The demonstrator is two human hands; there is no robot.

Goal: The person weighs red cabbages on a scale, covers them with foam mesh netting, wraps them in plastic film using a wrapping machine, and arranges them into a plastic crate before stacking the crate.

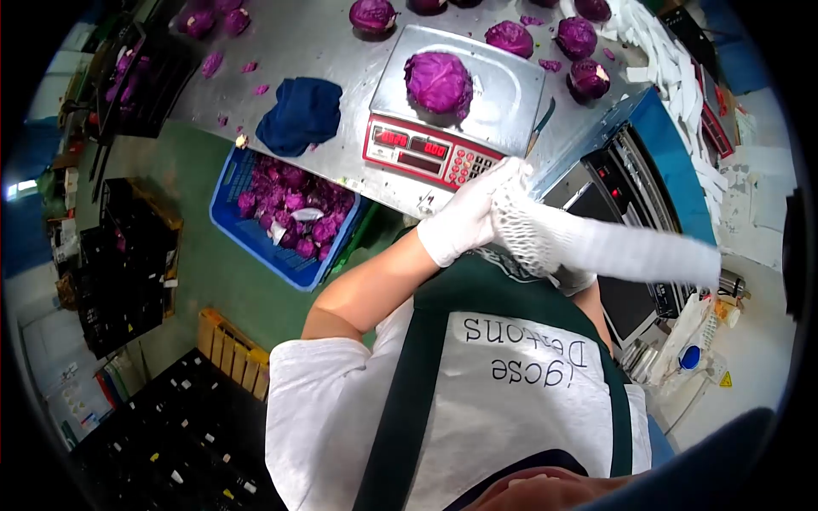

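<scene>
My left hand [464, 215], in a white glove, is closed on one end of a white foam net sleeve [630, 249]. The sleeve's mesh is spread open beside my fingers, and its long, slightly blurred tail reaches to the right. My right hand [577, 279], also gloved, is close against the sleeve from below; its fingers are hidden behind it. Just beyond my hands stands a red-fronted digital scale [503, 64] with lit red digits. On its steel plate sits a red cabbage [438, 83], bare of any net.
Several red cabbages [577, 37] and leaf scraps lie on the steel table [341, 34], with a dark blue cloth [300, 116]. A pile of white foam nets [652, 43] is at the right. Below the table's left edge, a blue crate [256, 249] holds purple leaves. A blue-sided machine [682, 162] stands right.
</scene>
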